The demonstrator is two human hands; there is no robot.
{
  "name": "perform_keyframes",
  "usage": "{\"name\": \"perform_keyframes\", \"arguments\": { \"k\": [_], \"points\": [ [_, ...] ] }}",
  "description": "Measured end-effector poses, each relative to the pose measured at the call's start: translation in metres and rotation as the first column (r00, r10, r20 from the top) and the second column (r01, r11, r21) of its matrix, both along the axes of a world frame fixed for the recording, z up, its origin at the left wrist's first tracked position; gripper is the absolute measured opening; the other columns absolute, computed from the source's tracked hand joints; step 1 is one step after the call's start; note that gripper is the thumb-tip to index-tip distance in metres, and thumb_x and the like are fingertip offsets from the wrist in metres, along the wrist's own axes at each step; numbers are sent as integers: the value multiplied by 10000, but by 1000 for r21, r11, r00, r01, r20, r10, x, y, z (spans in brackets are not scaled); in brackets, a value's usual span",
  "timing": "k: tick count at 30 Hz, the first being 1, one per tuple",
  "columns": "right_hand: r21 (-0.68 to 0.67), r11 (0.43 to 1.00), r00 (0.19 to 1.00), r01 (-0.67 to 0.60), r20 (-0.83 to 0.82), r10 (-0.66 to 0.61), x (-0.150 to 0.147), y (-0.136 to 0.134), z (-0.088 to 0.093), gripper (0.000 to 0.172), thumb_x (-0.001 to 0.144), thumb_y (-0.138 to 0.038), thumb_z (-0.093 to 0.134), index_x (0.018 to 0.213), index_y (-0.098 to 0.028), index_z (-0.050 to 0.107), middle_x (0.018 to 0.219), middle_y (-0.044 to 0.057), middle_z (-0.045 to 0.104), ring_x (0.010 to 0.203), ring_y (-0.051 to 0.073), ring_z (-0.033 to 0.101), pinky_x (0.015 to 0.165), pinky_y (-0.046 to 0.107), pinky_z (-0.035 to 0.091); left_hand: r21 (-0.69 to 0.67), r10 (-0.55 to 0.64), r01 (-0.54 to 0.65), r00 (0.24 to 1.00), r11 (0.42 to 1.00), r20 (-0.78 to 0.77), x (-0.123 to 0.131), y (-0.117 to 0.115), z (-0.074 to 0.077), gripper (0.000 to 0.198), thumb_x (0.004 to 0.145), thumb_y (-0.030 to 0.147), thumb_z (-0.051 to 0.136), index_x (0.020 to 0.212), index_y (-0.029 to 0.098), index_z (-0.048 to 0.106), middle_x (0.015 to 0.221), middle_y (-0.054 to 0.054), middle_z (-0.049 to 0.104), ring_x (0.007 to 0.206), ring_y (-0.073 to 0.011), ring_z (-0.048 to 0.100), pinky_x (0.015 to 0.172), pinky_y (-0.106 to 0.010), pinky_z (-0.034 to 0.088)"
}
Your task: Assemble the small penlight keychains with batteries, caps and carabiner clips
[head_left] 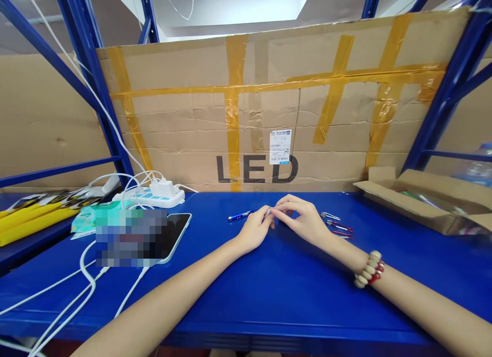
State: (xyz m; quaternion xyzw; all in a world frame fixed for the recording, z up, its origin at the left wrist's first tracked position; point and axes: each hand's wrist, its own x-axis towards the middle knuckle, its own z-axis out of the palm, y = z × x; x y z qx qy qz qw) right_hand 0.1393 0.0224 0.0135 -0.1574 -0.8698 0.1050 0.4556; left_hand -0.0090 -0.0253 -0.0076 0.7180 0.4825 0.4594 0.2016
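Observation:
My left hand (254, 230) and my right hand (303, 219) meet above the middle of the blue table (246, 290). Both are closed, with thumbs and fingertips pinched together around a small greyish thing (268, 212), mostly hidden by the fingers. Just left of my left hand lies a slim blue pen-like piece (239, 216) with a silvery end. Beyond my right wrist are a small silvery metal piece (330, 216) and two slim red pieces with metal parts (340, 226), too small to name surely. A beaded bracelet (369, 270) circles my right wrist.
At left are a phone (179, 234), white cables (90, 275), a power strip (169, 195) and yellow packages (38, 221). An open cardboard box (418, 213) stands at right. Taped cardboard (184, 126) closes off the back between blue posts (103, 101).

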Motion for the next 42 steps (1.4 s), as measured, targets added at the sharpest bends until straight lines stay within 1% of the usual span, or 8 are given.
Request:
{"name": "perform_keyframes", "arguments": {
  "k": [5, 10, 13, 18, 23, 28, 35, 42],
  "points": [
    [122, 937, 945, 326, -36, -324, 18, 20, 11, 263, 855, -362, 483, 772, -193, 666, 788, 25, 645, 612, 106, 551, 564, 229, 422, -3, 10, -10, 1000, 1000, 27, 1, -2, 4, 226, 886, 315, 344, 846, 173, 515, 664, 20, 517, 681, -131, 501, 699, -242, 382],
    [197, 732, 655, 652, 340, -675, 50, 48, 22, 211, 797, -394, 550, 757, -236, 685, 822, 6, 677, 703, 163, 598, 504, 243, 340, -40, 31, -29, 999, 999, 32, 2, -3, 5, 234, 888, 303, 343, 841, 164, 526, 684, 16, 515, 692, -126, 492, 714, -245, 367],
    [157, 652, 500, 741, 519, -693, 61, 59, 23, 186, 756, -393, 595, 752, -234, 693, 798, 16, 693, 748, 203, 612, 516, 256, 344, -52, 35, -33, 999, 998, 38, 2, -2, 4, 229, 889, 301, 343, 865, 164, 526, 674, 20, 512, 679, -123, 484, 698, -244, 360],
    [94, 595, 425, 798, 612, -667, 65, 60, 22, 213, 709, -408, 642, 765, -212, 703, 792, 54, 696, 750, 213, 623, 543, 265, 383, -52, 25, -23, 999, 998, 42, 1, -1, 3, 229, 892, 293, 341, 875, 163, 529, 677, 19, 515, 684, -123, 484, 696, -241, 359],
    [104, 598, 384, 795, 676, -629, 64, 59, 19, 115, 676, -286, 681, 739, -193, 706, 796, 68, 695, 744, 207, 630, 548, 257, 405, -48, 47, -45, 999, 998, 25, 1, -2, 4, 225, 892, 295, 345, 862, 169, 529, 692, 17, 530, 704, -125, 498, 723, -246, 364],
    [80, 640, 427, 764, 680, -596, 63, 65, 13, 86, 684, -163, 637, 740, -173, 702, 756, 63, 690, 703, 175, 631, 553, 236, 418, -44, 50, -49, 998, 998, 24, 1, -3, 5, 225, 894, 287, 342, 863, 170, 532, 687, 19, 528, 702, -124, 499, 707, -240, 370],
    [55, 721, 536, 691, 631, -562, 58, 71, 1, 51, 674, -179, 657, 710, -178, 692, 710, 41, 685, 657, 148, 621, 538, 211, 417, -28, 64, -63, 998, 998, 23, 1, -4, 6, 212, 897, 289, 343, 864, 177, 520, 677, 21, 529, 703, -124, 500, 732, -251, 359],
    [64, 712, 531, 700, 619, -578, 57, 70, 0, 52, 694, -229, 657, 685, -186, 683, 730, 44, 687, 678, 160, 621, 512, 215, 397, -16, 47, -46, 988, 999, 149, -1, 4, -4, 152, 900, 326, 347, 881, 193, 417, 621, 46, 492, 563, -94, 419, 603, -221, 339]
  ]
}}
